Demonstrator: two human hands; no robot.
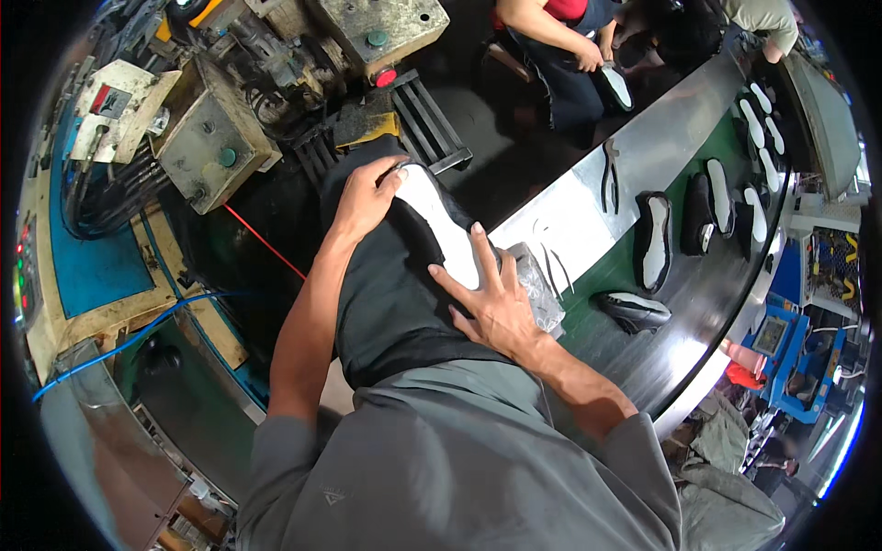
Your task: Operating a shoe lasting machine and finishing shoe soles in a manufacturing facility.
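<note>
A black shoe upper lies sole side up across my dark-trousered thighs, its white insole board facing me. At its far end my left hand is closed, pinching the edge between thumb and fingers. My right hand rests over the near end with its fingers spread, two of them straddling the white board. Part of the near end is hidden under this hand. Beside my right wrist, a crumpled clear plastic bag lies at the edge of the metal ledge.
A green conveyor belt on my right carries several black shoes and white insole boards. Pincers lie on the metal ledge. Greasy machines stand at left. Across, a co-worker's hand holds another shoe.
</note>
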